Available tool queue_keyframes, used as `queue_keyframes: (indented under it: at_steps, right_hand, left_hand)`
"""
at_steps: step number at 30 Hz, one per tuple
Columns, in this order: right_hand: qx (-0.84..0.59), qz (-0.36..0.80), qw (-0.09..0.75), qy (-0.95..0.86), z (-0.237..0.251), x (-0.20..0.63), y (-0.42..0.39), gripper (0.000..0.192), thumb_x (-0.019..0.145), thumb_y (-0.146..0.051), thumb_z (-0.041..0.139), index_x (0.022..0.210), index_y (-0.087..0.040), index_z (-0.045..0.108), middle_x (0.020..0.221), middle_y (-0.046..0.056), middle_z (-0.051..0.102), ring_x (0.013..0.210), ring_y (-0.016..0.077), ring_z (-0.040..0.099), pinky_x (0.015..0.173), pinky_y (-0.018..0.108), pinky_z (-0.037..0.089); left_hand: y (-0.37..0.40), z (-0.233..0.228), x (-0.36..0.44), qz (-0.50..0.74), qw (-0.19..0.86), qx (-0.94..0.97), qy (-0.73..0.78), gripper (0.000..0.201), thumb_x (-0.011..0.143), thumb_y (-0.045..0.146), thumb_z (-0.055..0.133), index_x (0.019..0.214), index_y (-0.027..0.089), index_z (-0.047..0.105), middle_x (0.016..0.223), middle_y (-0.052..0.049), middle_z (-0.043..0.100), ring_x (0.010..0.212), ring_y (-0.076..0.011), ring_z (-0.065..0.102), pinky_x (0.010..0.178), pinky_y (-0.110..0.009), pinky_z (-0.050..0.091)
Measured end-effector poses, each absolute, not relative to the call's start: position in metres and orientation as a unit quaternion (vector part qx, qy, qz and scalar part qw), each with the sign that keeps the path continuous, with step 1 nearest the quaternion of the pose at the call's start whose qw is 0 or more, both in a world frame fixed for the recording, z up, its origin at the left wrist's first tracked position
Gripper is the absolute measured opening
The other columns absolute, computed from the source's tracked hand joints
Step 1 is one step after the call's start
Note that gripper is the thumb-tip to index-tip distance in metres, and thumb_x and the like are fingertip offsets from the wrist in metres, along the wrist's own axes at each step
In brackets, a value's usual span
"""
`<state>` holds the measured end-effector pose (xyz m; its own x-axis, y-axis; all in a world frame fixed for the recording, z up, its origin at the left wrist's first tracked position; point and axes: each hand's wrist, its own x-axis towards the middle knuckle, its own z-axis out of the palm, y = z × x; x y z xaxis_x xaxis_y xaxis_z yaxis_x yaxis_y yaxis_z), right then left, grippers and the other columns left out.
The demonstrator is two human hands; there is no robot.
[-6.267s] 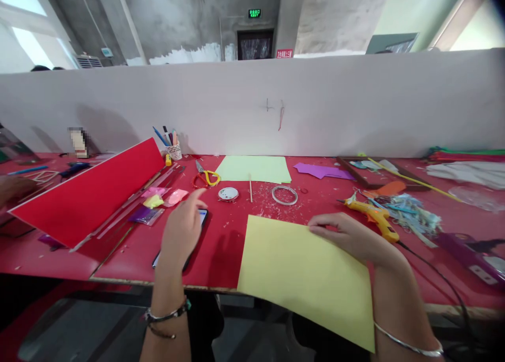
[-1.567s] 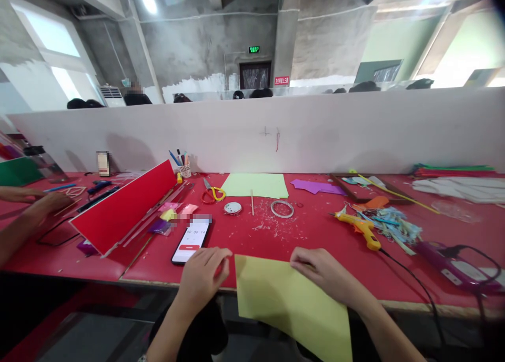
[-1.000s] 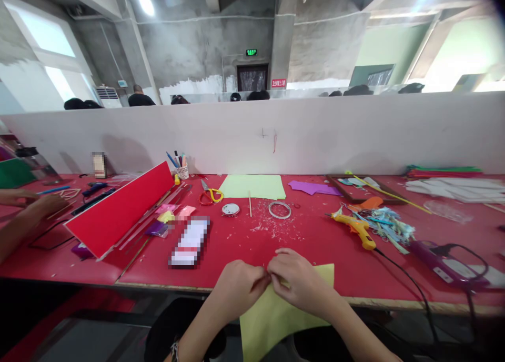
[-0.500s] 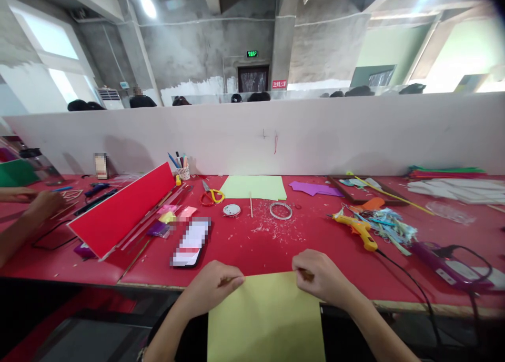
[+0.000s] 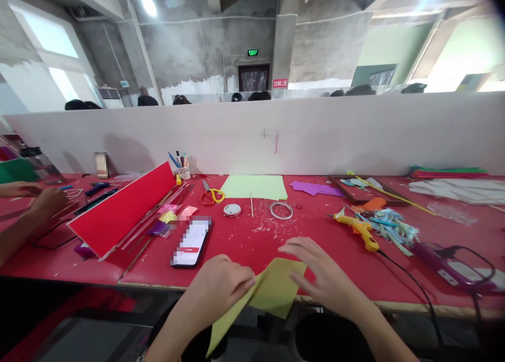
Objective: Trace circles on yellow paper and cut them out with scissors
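A yellow sheet of paper (image 5: 276, 288) hangs bent and turned at the front edge of the red table. My left hand (image 5: 224, 285) pinches it at its upper left edge, thumb on top. Beside the sheet's right side is my right hand (image 5: 313, 278), its fingers spread apart with the thumb close to the paper. Whether the thumb touches the paper I cannot tell. Just left of my left hand lies a phone (image 5: 192, 242) with a lit screen. Right of my right hand rests a yellow hot glue gun (image 5: 357, 230), its cord trailing over the table edge.
Scissors (image 5: 213, 194), a white tape ring (image 5: 281, 211), a thin stick (image 5: 252, 204) and pale green paper (image 5: 254, 187) lie ahead among scraps. A red board (image 5: 122, 209) leans at left, near another person's hands (image 5: 47, 201). A purple power strip (image 5: 453, 267) sits right.
The yellow paper was spread flat between both hands and is now bent and turned. My right hand has let go and opened its fingers; the left still grips.
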<state>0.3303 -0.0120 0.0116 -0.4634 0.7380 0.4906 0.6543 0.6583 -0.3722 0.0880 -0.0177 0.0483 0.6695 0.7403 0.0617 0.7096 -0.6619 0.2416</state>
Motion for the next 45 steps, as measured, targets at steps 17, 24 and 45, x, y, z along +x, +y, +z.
queue_keyframes:
  at_steps: [17,24,45]
  right_hand:
    - [-0.418,0.112,0.101,-0.896,0.028,0.306,-0.012,0.024,0.092,-0.026,0.044,0.076,-0.016,0.06,0.068,0.004,0.064,0.062,0.0167,0.058,0.054,0.024,0.033]
    - [-0.374,0.152,0.09,-0.911,0.025,0.314,-0.008,0.029,0.094,-0.029,0.041,0.074,-0.018,0.059,0.066,0.001,0.064,0.063,0.0146,0.057,0.055,0.022,0.031]
    - [-0.385,0.363,0.066,-0.846,0.008,0.378,0.055,0.036,0.09,-0.035,0.04,0.079,-0.014,0.068,0.073,0.002,0.066,0.069,0.0148,0.06,0.061,0.022,0.045]
  left_hand:
    - [-0.026,0.04,0.121,0.163,-0.188,0.908,0.337,0.019,0.081,0.017,0.046,0.098,0.017,0.055,0.078,-0.001,0.063,0.071,-0.0176,0.057,0.079,-0.036,0.038]
    - [-0.007,0.014,0.118,0.201,-0.241,0.909,0.274,0.017,0.079,0.012,0.043,0.064,0.019,0.045,0.052,0.003,0.052,0.047,-0.0137,0.047,0.052,-0.03,0.029]
    - [0.009,-0.029,0.078,0.239,0.59,0.664,0.391,0.045,0.08,0.043,0.052,0.113,0.013,0.055,0.105,-0.01,0.064,0.094,-0.0218,0.059,0.084,-0.034,0.044]
